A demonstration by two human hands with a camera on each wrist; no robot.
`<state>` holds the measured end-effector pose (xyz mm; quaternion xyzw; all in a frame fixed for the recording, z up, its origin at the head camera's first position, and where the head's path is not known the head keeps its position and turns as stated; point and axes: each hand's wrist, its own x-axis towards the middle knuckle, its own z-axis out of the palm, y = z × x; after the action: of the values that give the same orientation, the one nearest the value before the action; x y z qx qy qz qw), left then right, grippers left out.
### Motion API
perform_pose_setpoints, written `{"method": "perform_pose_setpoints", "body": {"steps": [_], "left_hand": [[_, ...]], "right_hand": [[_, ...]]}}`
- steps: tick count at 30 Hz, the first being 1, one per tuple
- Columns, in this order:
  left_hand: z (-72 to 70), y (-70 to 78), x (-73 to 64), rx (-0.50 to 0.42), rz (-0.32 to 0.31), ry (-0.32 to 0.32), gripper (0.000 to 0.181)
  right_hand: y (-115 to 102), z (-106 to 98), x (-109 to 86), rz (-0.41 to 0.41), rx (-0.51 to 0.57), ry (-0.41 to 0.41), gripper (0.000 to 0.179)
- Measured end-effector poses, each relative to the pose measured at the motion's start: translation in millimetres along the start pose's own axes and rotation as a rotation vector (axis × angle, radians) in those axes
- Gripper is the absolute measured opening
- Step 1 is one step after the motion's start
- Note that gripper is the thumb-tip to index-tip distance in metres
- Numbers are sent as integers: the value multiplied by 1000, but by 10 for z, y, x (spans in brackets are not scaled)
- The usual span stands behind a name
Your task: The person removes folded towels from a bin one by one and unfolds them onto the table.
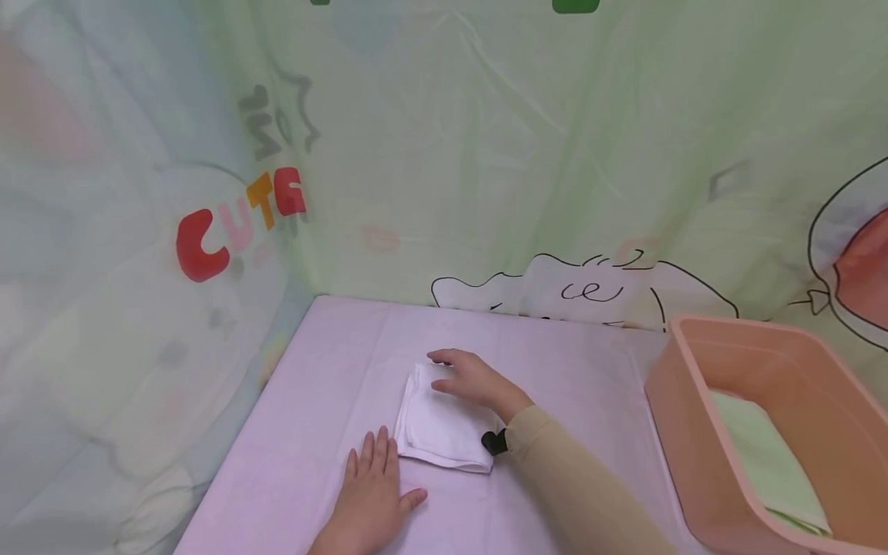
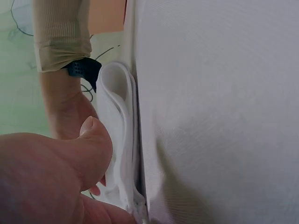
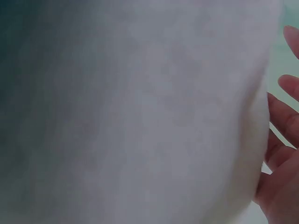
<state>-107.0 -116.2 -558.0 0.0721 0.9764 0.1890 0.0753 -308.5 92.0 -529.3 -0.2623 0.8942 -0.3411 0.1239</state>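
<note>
A folded white cloth [image 1: 447,428] lies on the table in the head view, its layers stacked in a rough square. My left hand [image 1: 371,489] rests palm down at its near left corner, fingers straight and thumb spread out. Over the far part of the cloth, my right hand [image 1: 472,378] holds nothing, its thumb and fingers apart and loosely bent. The left wrist view shows the folded edge of the cloth [image 2: 119,116] from the side, rounded at one end. White fabric fills most of the right wrist view, with the right hand's fingers [image 3: 285,116] at the right edge.
An orange-pink plastic bin [image 1: 666,401] stands at the right side of the table, with a folded pale green cloth [image 1: 763,455] inside. The table has a pale lilac cover [image 1: 347,370]. Printed curtains [image 1: 451,154] hang behind it and on the left.
</note>
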Motion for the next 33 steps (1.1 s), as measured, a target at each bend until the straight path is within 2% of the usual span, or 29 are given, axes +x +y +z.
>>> {"method": "perform_pose_setpoints", "body": {"steps": [6, 10, 18, 28, 33], "left_hand": [[33, 10, -15, 10, -2, 7, 102], [24, 13, -13, 14, 5, 7, 102], [-26, 28, -33, -1, 17, -8, 101], [-52, 10, -40, 8, 47, -26, 103], [-58, 21, -35, -3, 67, -53, 103]], "right_hand": [[-22, 91, 73, -17, -2, 34, 53], [-33, 124, 97, 0, 4, 76, 46], [-12, 111, 94, 16, 11, 105, 5], [22, -143, 4, -16, 141, 121, 5], [72, -266, -57, 5, 214, 125, 4]]}}
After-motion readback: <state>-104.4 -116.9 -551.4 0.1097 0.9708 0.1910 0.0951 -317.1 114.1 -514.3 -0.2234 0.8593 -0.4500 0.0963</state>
